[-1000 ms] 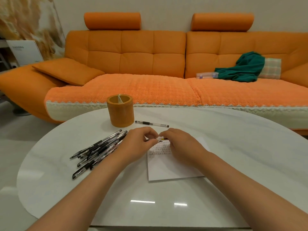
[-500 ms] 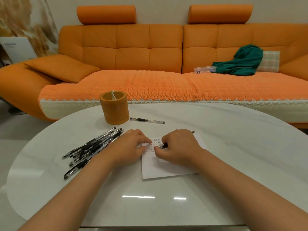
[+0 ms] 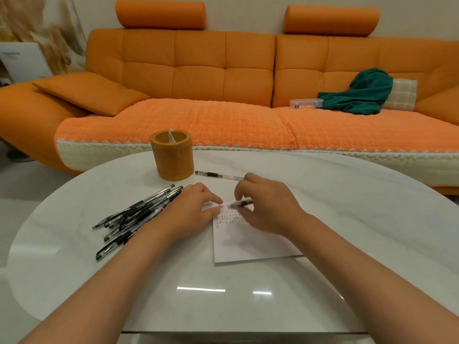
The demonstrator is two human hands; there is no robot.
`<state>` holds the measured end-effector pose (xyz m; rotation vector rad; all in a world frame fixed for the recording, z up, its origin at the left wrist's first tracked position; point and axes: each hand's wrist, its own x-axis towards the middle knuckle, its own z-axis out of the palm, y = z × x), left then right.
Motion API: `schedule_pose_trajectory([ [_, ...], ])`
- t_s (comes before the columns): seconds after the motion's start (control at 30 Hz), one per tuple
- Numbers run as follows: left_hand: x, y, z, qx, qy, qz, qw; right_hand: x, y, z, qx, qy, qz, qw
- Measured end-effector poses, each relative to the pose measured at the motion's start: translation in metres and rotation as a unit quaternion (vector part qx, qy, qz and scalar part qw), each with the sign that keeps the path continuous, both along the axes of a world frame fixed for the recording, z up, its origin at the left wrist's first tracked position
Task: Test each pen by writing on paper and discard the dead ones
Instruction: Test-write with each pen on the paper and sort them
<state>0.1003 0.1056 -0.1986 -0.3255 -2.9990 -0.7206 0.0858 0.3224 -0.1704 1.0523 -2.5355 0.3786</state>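
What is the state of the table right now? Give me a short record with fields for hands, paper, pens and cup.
left hand: fingers rest on the top left corner of the paper
right hand: holds a pen over the written rows; view blurred
paper: flat on the table, rows of small marks near its top
pile of pens: on the table, left of the left hand
lone pen: flat, beyond the paper, right of the cup
cup: orange, upright

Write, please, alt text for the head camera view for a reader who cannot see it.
A person's right hand holds a black pen over a sheet of paper bearing rows of small marks, while the left hand rests on its edge. On the white table, a pile of pens lies left, with a single pen and an orange cup behind.
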Motion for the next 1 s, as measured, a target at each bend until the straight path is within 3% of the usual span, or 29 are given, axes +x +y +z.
schedule_pose_trajectory([
  [0.1, 0.002, -0.002, 0.0, -0.01, -0.017, -0.015, 1.0, -0.005, -0.002, -0.003, -0.092, 0.04, 0.031, 0.995],
  [0.2, 0.004, -0.003, 0.001, -0.009, -0.015, -0.017, 1.0, -0.002, -0.008, 0.003, -0.22, -0.001, 0.049, 0.974],
  [0.27, 0.005, -0.004, 0.002, -0.004, -0.014, -0.02, 1.0, 0.002, -0.013, 0.006, -0.305, -0.081, 0.046, 0.948],
  [0.37, 0.005, -0.006, 0.004, 0.003, -0.017, -0.025, 1.0, 0.008, -0.018, 0.007, -0.377, -0.28, 0.055, 0.881],
  [0.43, 0.005, -0.006, 0.004, 0.004, -0.019, -0.024, 1.0, 0.01, -0.019, 0.002, -0.386, -0.397, 0.051, 0.831],
  [0.53, 0.005, -0.007, 0.004, 0.012, -0.019, -0.024, 0.999, 0.015, -0.021, -0.004, -0.355, -0.482, 0.029, 0.801],
  [0.73, 0.002, -0.009, 0.003, 0.027, -0.021, -0.027, 0.999, 0.02, -0.022, -0.012, -0.282, -0.479, -0.004, 0.831],
  [1.0, 0.002, -0.009, 0.003, 0.03, -0.026, -0.019, 0.999, 0.022, -0.027, -0.014, -0.266, -0.457, -0.003, 0.849],
])
